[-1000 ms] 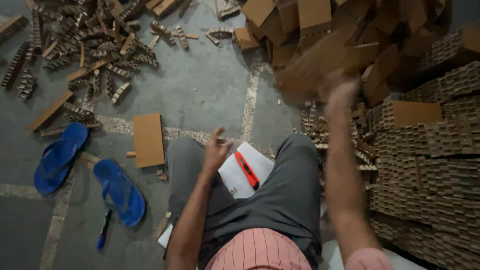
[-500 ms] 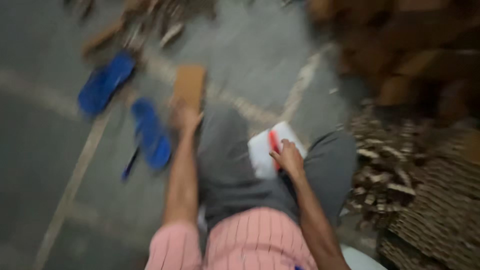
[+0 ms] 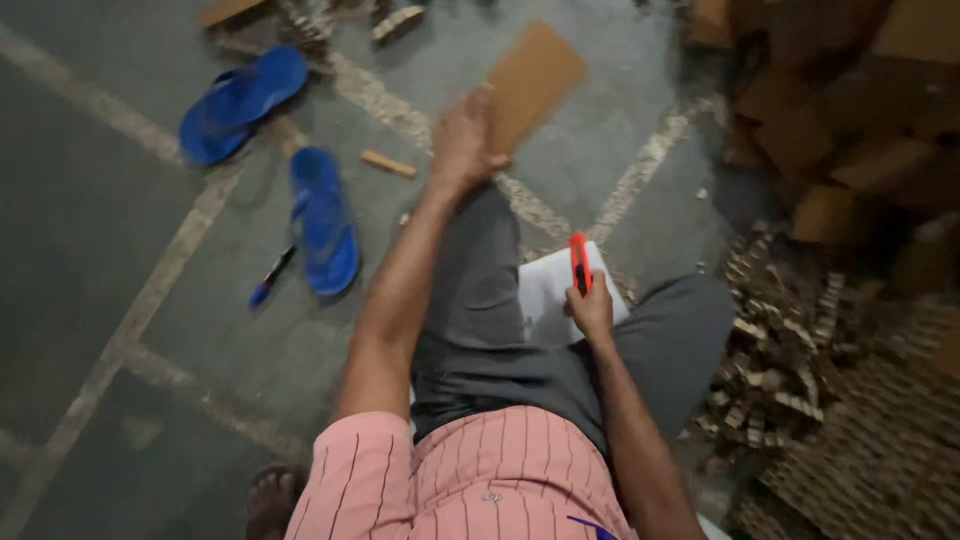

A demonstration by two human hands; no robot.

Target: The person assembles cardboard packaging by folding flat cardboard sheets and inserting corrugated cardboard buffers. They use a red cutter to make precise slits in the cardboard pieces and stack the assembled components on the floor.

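Your left hand [image 3: 462, 140] is clenched on the near end of a flat rectangular piece of brown cardboard [image 3: 530, 82], which sticks up and away from your fingers, tilted over the grey concrete floor [image 3: 120, 300] just beyond your left knee. Your right hand [image 3: 592, 310] is closed around an orange utility knife [image 3: 579, 264], whose body points away from your palm; it lies over a white sheet of paper [image 3: 548, 290] that rests on your lap between your grey-trousered legs [image 3: 500, 330]. Left of the cardboard grip, a small loose strip of brown cardboard [image 3: 388, 164] lies on the floor, and farther left sit a pair of blue rubber flip-flops [image 3: 322, 220], one near your forearm and the other farther off. Just beside the nearer sandal lies a dark pen with a blue end [image 3: 271, 277]. To the right of the knife hand, a heap of corrugated cardboard offcuts [image 3: 790, 340] spreads over the floor, with stacked brown cardboard pieces [image 3: 850, 110] beyond it.
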